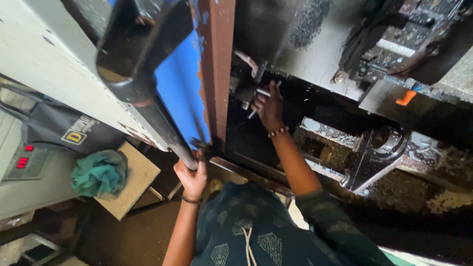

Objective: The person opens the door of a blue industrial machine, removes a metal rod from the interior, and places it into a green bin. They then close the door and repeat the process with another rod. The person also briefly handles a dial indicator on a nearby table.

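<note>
The person stands at the open door of a machine tool, and the rusty brown door edge [217, 74] serves as the landmark for everything here. Just left of its lower end, the left hand [191, 175] is clenched around the bottom of a long dark door handle [148, 106], which runs up and to the left across the blue door panel [180, 83]; the grasp looks like a brace, steadying the body or holding the door back while the other arm reaches in. To the right of the door edge, inside the dark, oily enclosure, the right hand [269, 106] is raised with its fingers closed on a slim metal rod-like tool [263, 93], pressed against a small fixture [244, 91] just beside the edge; what the tool's tip engages is too dark to tell. A beaded bracelet [278, 131] circles that wrist. Farther right of the door edge lie wet machine castings [389, 148] strewn with metal chips. Well to the left of it, outside the machine, a teal rag [100, 173] rests on a small wooden stool [135, 184], kept near for wiping hands, it would seem.
</note>
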